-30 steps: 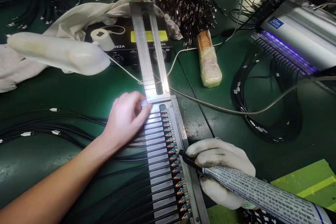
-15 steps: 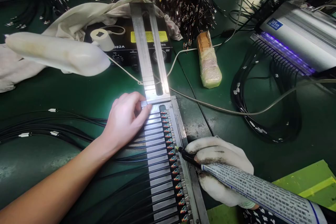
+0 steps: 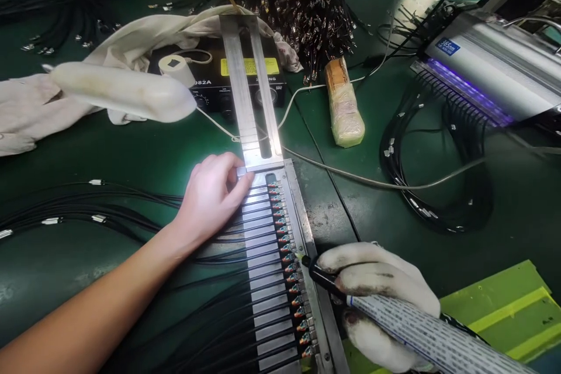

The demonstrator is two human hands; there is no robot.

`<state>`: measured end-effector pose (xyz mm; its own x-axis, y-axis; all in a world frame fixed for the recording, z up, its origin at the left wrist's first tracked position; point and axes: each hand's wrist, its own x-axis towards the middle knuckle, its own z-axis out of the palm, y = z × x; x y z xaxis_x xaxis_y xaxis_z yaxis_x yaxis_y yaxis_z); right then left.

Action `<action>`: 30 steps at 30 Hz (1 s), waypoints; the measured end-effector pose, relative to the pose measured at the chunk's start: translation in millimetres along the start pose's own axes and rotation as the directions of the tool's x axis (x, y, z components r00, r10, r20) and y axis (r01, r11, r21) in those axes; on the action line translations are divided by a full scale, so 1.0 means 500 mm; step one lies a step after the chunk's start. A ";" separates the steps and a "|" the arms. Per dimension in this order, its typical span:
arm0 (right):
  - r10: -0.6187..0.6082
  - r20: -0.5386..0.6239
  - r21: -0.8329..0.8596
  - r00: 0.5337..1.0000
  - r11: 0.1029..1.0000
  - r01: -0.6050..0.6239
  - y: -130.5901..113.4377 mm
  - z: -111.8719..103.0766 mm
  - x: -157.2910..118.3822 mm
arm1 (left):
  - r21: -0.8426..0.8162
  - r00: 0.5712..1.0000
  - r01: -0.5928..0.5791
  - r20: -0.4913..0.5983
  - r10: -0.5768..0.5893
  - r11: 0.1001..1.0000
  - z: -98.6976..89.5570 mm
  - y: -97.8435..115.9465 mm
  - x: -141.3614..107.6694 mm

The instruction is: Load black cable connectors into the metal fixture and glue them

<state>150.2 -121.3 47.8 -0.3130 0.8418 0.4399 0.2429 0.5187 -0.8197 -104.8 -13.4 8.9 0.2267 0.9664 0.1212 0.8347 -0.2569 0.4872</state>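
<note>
The green counter (image 3: 109, 152) carries a long metal fixture (image 3: 274, 280) that runs from the near edge away toward a black controller box (image 3: 245, 85); black cables (image 3: 210, 310) lie side by side across it, each ending in a small coloured connector (image 3: 287, 257) along the fixture's right rail. The step looks like dispensing onto one connector at a time, and doing it well calls for a steady tip set squarely on each connector, with the cables pressed flat so none lifts; the bare left hand (image 3: 210, 198) does that, fingers spread and resting on the fixture's far end, holding nothing. The gloved right hand (image 3: 377, 286) is closed around a pen-like dispenser (image 3: 324, 277), its fine tip touching a connector about midway down the row. The connectors sit evenly spaced, reddish and green at the tips; finer detail is too small to tell.
</note>
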 end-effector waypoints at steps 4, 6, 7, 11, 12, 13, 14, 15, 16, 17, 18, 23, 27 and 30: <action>0.003 0.029 -0.048 1.000 0.999 -0.001 0.006 0.009 -0.005 | -0.003 1.000 -0.005 -0.010 0.005 1.000 0.002 -0.001 0.001; 0.019 0.026 -0.043 0.999 0.999 -0.018 0.009 0.013 -0.004 | -0.002 1.000 -0.006 -0.008 0.006 1.000 0.002 -0.001 0.001; 0.023 0.023 -0.041 0.999 0.999 -0.022 0.010 0.014 -0.003 | -0.001 1.000 -0.004 -0.005 0.004 1.000 0.002 -0.001 0.002; 0.012 0.020 -0.037 1.000 0.999 -0.011 0.013 0.014 0.001 | 0.000 1.000 -0.001 -0.001 0.001 1.000 0.002 0.000 0.002; 0.008 0.024 -0.039 1.000 0.999 -0.007 0.013 0.013 0.001 | 0.001 1.000 -0.001 -0.001 0.001 1.000 0.002 0.000 0.002; 0.010 0.029 -0.042 1.000 0.999 -0.009 0.014 0.013 0.001 | 0.002 1.000 -0.001 -0.001 0.001 1.000 0.002 0.000 0.002; 0.015 0.033 -0.046 0.999 0.999 -0.013 0.014 0.013 0.001 | 0.002 1.000 0.000 -0.002 0.000 1.000 0.002 0.000 0.002; 0.018 0.033 -0.051 0.999 0.999 -0.016 0.014 0.013 0.000 | 0.003 1.000 0.002 -0.004 -0.002 1.000 0.002 0.000 0.002; 0.019 0.032 -0.058 0.999 0.998 -0.017 0.014 0.013 0.001 | 0.002 1.000 0.002 -0.004 -0.002 1.000 0.002 0.000 0.002; 0.017 0.033 -0.064 0.999 0.998 -0.015 0.014 0.013 0.001 | 0.001 1.000 0.001 -0.005 -0.001 1.000 0.002 -0.001 0.003; 0.014 0.033 -0.070 0.999 0.997 -0.012 0.014 0.013 0.001 | -0.001 1.000 0.000 -0.006 0.000 1.000 0.002 -0.001 0.003; 0.014 0.031 -0.078 0.999 0.997 -0.011 0.012 0.011 0.002 | -0.009 1.000 -0.003 -0.006 0.003 1.000 0.002 -0.001 0.002; 0.011 0.029 -0.069 1.000 0.998 -0.009 0.008 0.009 0.003 | -0.008 1.000 -0.005 -0.012 0.005 1.000 0.003 0.001 0.003; 0.015 0.031 -0.059 0.999 0.998 -0.013 0.008 0.007 0.000 | -0.009 1.000 -0.001 -0.006 0.001 1.000 0.002 0.002 0.003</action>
<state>147.8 -119.7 42.9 -0.3380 0.8444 0.4155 0.3008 0.5153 -0.8025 -103.1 -12.3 8.6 0.2245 0.9662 0.1268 0.8298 -0.2578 0.4950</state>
